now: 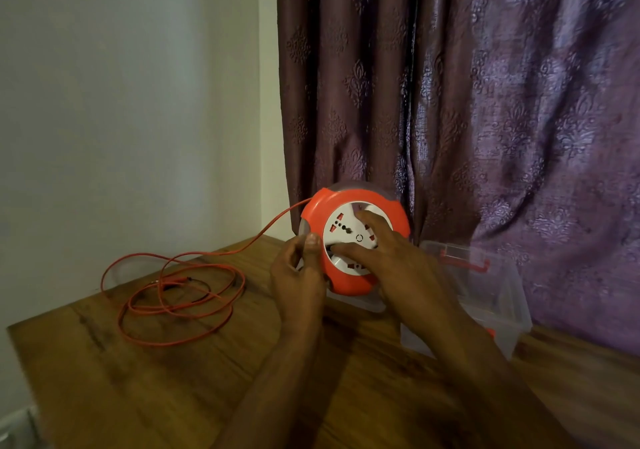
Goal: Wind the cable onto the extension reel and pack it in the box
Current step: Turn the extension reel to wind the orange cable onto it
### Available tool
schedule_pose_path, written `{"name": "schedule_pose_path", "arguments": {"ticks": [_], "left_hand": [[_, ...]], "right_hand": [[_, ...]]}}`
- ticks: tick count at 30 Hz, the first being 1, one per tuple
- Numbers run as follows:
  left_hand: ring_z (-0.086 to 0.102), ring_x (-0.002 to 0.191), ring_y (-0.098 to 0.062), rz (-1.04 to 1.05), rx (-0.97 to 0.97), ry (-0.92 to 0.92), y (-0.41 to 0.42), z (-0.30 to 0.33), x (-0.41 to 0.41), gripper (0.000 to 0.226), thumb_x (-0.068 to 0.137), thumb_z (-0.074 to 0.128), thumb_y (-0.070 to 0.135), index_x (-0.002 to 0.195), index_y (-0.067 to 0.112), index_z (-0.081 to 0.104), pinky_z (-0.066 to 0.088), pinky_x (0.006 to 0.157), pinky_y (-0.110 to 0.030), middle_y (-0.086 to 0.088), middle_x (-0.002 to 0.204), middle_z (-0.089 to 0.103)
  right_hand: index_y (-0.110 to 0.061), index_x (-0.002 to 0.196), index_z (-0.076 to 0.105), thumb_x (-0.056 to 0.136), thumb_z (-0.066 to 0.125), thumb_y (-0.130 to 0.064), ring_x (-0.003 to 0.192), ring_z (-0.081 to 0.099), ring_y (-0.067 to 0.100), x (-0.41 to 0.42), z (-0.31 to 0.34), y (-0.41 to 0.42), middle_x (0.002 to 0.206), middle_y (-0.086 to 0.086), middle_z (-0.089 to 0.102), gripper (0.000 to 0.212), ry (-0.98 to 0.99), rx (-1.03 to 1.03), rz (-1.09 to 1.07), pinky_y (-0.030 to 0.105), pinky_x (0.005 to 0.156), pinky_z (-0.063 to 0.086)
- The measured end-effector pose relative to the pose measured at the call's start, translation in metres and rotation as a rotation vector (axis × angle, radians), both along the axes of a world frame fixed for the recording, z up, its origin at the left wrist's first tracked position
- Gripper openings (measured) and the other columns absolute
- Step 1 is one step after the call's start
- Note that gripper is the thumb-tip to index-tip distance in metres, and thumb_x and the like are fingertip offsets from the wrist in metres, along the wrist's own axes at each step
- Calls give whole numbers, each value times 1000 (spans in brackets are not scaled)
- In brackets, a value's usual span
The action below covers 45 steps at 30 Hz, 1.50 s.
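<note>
1 extension reel [349, 237] stands on edge on the tabletop [145, 372], hard plastic, probably light but prone to roll. Left hand [299, 275] grips its rim to steady it; right hand [384, 251] lies fingers-spread on the white socket face, likely the part to turn. 1 cable [180, 296], thin and limp, lies mostly unwound in loose loops to the left; likely to snag. 1 clear box [485, 296] sits just behind the reel.

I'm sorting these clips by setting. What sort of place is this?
Probably a room in a home, though that is a guess. A patterned purple curtain hangs beside a plain painted wall, and the work is done on a wooden table pushed against them.
</note>
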<state>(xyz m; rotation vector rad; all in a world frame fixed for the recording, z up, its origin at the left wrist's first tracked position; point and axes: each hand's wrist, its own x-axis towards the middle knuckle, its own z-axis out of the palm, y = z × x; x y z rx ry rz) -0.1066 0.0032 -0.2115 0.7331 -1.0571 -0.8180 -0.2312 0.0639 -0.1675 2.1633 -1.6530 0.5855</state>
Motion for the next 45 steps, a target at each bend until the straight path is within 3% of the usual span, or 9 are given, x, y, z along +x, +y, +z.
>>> {"name": "schedule_pose_path", "arguments": {"ticks": [7,12,15,21,25,29,38,43,45], "left_hand": [[74,85,-15,-3,-9,-12,0,0,-1,23,83,53,57,90,40,66,63,67,-32,9,96,74],[74,91,-19,-2,-19,-15,2,-1,-4,38,84,54,57,104,28,69,63,73,-40,2,102,75],[73,93,-20,4,-28,-16,3,-1,-4,39,83,54,57,104,28,68,63,72,-39,1,103,74],[73,94,-20,-18,-38,-20,7,-2,-7,40,81,53,61,104,31,67,63,73,-41,4,105,74],[72,97,-21,-33,-37,-14,8,-1,-8,49,82,53,60,111,25,68,62,77,-45,4,109,73],[71,99,-21,-43,-31,-10,9,-1,-9,45,83,54,57,112,25,69,62,79,-47,3,110,73],[73,94,-21,-24,-9,16,9,-1,-8,39,91,52,49,115,22,68,63,74,-45,1,108,74],[73,95,-20,-3,-2,46,6,-2,-6,28,97,53,38,107,18,70,62,76,-45,0,103,75],[73,96,-20,4,-3,56,6,-2,-6,25,97,54,37,106,19,69,63,75,-44,0,104,75]], "right_hand": [[-53,136,31,89,56,-32,138,28,31,-1,-1,2,157,-4,4,57,-42,-58,-39,50,101,43],[-55,136,28,89,47,-32,112,55,33,1,-3,1,144,4,23,55,-111,-134,-91,44,80,55],[-56,136,23,89,54,-39,97,60,30,2,-4,-1,130,3,32,59,-144,-186,-128,40,72,55],[-50,138,26,85,51,-59,107,57,30,2,-6,-2,130,3,44,59,-283,-219,-187,42,81,53],[-41,135,38,85,51,-61,98,62,24,6,-6,-2,116,0,62,55,-344,-303,-190,39,77,53],[-41,129,47,87,52,-53,89,65,24,5,-4,0,94,0,70,44,-458,-352,-172,38,74,52],[-38,127,54,86,59,-36,94,64,28,16,-4,0,99,4,72,41,-773,-298,-164,42,81,53],[-33,132,48,84,59,-29,77,69,33,27,-5,-4,100,1,72,50,-1069,-126,-77,42,75,56],[-32,133,47,81,60,-22,54,67,27,32,-5,-4,90,0,73,54,-1198,-77,-23,35,60,53]]}}
